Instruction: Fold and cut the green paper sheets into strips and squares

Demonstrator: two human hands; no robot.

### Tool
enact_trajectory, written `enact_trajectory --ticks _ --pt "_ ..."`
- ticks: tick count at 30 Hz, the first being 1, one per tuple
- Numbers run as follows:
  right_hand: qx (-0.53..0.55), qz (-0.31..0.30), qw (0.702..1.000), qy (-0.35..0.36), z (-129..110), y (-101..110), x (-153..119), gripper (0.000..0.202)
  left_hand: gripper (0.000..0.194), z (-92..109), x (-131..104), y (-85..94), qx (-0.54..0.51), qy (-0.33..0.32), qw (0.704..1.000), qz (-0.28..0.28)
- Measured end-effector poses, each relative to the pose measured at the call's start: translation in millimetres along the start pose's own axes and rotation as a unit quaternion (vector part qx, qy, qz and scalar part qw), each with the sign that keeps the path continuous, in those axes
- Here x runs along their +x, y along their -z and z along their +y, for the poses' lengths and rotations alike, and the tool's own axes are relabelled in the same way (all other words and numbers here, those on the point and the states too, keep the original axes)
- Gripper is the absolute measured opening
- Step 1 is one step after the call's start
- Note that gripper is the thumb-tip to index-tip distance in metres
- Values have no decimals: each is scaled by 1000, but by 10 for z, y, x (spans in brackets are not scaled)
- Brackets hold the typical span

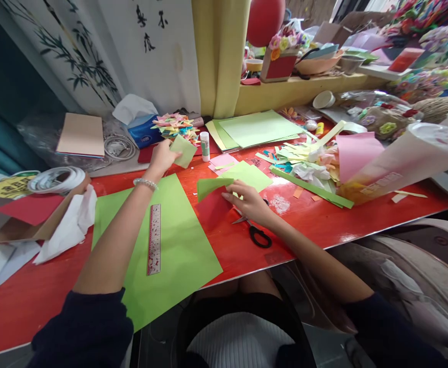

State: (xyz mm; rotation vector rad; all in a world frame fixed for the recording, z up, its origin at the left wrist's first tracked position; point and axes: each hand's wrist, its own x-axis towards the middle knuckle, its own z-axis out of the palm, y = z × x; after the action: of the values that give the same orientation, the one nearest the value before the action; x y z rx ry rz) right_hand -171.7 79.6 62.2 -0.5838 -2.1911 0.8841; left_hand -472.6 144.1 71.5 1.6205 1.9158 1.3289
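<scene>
My left hand [161, 159] is stretched out past the big green sheet and pinches a small light-green paper square [184, 152] by its edge. Between the thumb and fingers of my right hand [250, 201] is a green piece of paper [211, 188], raised above the red tabletop. Scissors [260, 237] with black handles lie partly under that hand. Beyond it rest a light-green paper [252, 175] and pink paper [219, 161]. A patterned ruler [154, 240] lies on the large green sheet [187, 245], beneath my left forearm's right side.
A glue stick [205, 146] stands near a heap of colourful paper pieces [178, 125] and a blue tissue pack [143, 130]. Paper scraps [308, 163] and a large cup [407, 158] are at the right. A box [55, 214] stands left. The sheet overhangs the table's front edge.
</scene>
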Motion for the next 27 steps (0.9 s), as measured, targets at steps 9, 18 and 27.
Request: enact_trajectory --ticks 9,18,27 --pt "-60 59 995 -59 238 47 595 31 44 233 -659 -289 -245 -34 958 -145" --pt "-34 53 996 -64 381 -82 669 27 56 157 -746 -268 -264 2 942 -208" --pt "32 -6 999 -43 368 -143 649 25 55 312 -871 -312 -263 -8 937 -232"
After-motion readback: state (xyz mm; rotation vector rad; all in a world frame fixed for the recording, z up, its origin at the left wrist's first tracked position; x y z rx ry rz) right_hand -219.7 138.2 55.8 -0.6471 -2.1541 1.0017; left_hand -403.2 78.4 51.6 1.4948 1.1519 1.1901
